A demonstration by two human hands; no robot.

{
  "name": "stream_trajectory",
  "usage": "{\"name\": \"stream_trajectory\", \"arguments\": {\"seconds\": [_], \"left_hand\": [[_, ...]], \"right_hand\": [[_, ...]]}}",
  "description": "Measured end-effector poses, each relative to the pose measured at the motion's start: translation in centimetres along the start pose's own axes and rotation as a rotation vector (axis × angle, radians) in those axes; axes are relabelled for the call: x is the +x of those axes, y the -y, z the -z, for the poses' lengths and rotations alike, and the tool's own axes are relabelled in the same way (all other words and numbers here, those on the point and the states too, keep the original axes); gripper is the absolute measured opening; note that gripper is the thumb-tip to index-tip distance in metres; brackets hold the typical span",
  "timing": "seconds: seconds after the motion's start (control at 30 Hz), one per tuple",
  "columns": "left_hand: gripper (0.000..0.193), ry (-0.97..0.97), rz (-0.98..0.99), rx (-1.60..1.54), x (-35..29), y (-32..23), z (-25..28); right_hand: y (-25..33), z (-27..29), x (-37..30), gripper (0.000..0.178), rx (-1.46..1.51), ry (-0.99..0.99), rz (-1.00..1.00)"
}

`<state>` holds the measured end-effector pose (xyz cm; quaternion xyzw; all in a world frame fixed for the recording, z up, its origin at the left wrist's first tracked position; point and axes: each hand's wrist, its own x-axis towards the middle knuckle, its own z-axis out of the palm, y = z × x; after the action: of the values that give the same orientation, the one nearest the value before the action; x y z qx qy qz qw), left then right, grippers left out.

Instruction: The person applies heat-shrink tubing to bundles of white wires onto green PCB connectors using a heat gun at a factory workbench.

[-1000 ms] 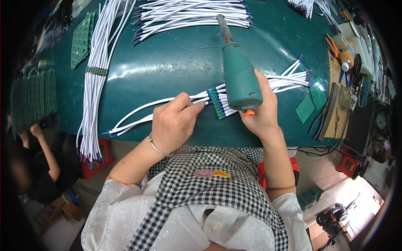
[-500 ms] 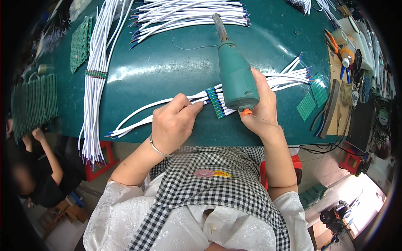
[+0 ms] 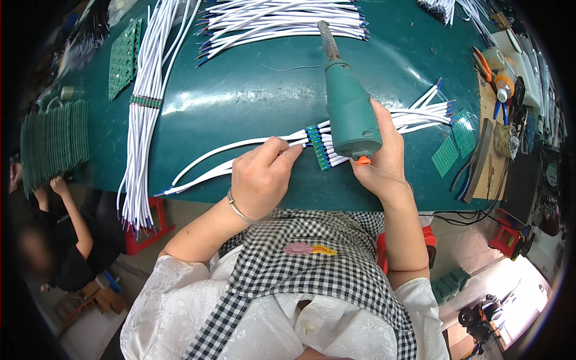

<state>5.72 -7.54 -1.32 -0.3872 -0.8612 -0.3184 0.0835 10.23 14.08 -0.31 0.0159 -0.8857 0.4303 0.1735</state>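
Observation:
My right hand (image 3: 387, 159) is closed round a green soldering gun (image 3: 351, 108), with its metal end pointing away from me and an orange cap at the near end. Under and beside it lies a narrow green circuit board strip (image 3: 322, 155), with white cables on both sides. My left hand (image 3: 261, 177) pinches a white cable (image 3: 231, 145) just left of the strip, fingertips close to the board's edge. More white cables (image 3: 423, 115) run right from the strip, their coloured wire ends bare of sheath. The gun's body and my right hand hide part of the board.
A long cable bundle (image 3: 144, 129) joined by a board strip lies left. More white cables (image 3: 282, 21) lie at the back. Green boards (image 3: 445, 157) and orange-handled pliers (image 3: 482, 63) are right. Another person's hand (image 3: 59, 186) is by stacked boards (image 3: 54, 144) at far left.
The whole scene has shifted slightly right in the picture. My left fingers stay on the cable by the board, and the soldering gun remains in my right hand.

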Motion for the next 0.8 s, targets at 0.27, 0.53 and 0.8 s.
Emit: {"name": "stream_trajectory", "arguments": {"seconds": [0.27,0.53,0.8], "left_hand": [[0.024,-0.065,0.12,-0.335,0.3,0.4,-0.3],[0.029,-0.021,0.127,-0.235,0.0,0.2,-0.5],[0.028,-0.013,0.142,-0.32,0.5,0.6,-0.3]], "right_hand": [[-0.2,-0.1,0.0,0.077,-0.041,-0.031,0.03],[-0.2,0.0,0.2,0.074,-0.047,-0.043,0.065],[-0.8,0.2,-0.3,0.071,0.041,0.008,-0.03]]}}
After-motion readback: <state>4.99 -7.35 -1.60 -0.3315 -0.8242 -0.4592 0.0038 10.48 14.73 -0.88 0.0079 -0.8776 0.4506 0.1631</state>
